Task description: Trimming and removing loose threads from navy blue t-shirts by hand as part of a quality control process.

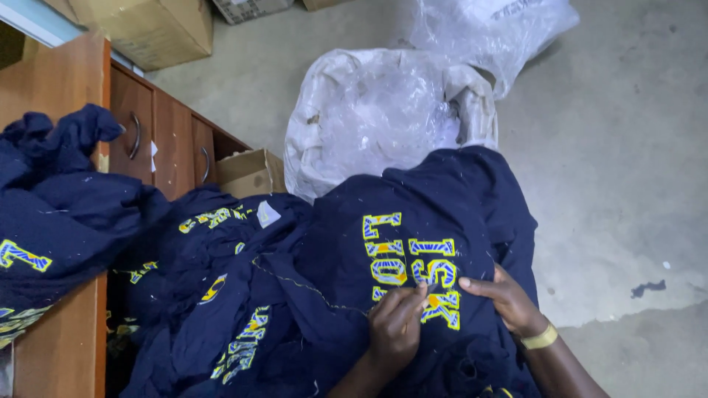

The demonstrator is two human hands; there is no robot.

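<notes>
Navy shirt (413, 243) is spread over the lap w/ yellow lettering (413, 276) up. Left hand (394, 328) is pinched narrow on a thread at the lettering; right hand (509, 298) is pressed flat beside it, fingers half-spread. Step: prob. thread trimming. Next, a steady pull is needed. More shirts (66, 206) are heaped left on the cabinet (158, 129); plastic bag (376, 110) beyond.

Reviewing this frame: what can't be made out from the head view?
- Left hand: fingertips pinch at the navy garment, hiding whatever they grip.
- Right hand: palm side hidden against the cloth.
- Plastic bags: contents clouded by the film.
- Wooden cabinet: lower part covered by piled garments.
- Cardboard boxes: cut by the top edge.
</notes>
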